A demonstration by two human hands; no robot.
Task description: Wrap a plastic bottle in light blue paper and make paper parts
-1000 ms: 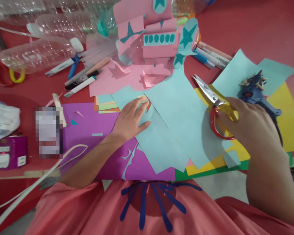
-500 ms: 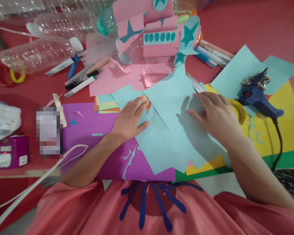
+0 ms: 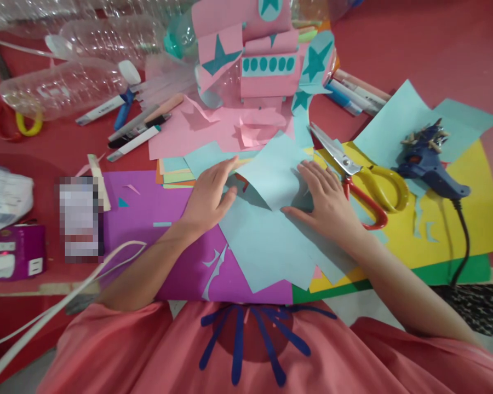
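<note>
The raised light-blue sheet [image 3: 269,172] sits between the hands, one corner pointing toward the person, its long axis unclear, with the left hand [image 3: 209,197] beside its left corner, thumb and fingers parted, and the right hand [image 3: 331,200] spread against its right side, whether gripping I cannot tell.

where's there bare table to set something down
Widest: red table at upper right, bordered by markers and far blue sheets. Smaller: a patch at left between yellow ring and white packet. Crowded: between left hand and right hand, where blue paper lies, and around scissors and glue gun.
</note>
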